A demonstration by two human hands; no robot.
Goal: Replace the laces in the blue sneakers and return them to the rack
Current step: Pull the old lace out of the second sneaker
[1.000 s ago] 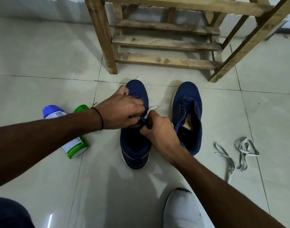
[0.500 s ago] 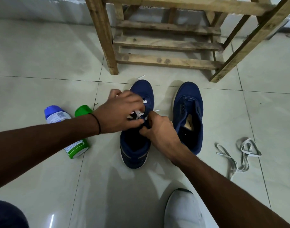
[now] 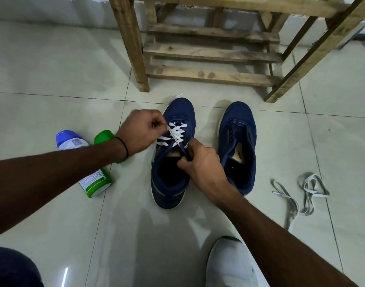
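head view | left grip [image 3: 140, 131] is pinching white lace [image 3: 177, 132] end | right grip [image 3: 200, 162] is pinching sneaker [image 3: 168, 195] tongue | lace likely limp, light; best held near tip

Found no legible words, brands or numbers anywhere. Made out only blocks of fine print in a white panel on the green-and-white spray can [image 3: 93, 182], too small to read. Noted a dark mark on the tan insole [image 3: 237, 157] of the unlaced sneaker [image 3: 237, 125], too blurred to decipher.
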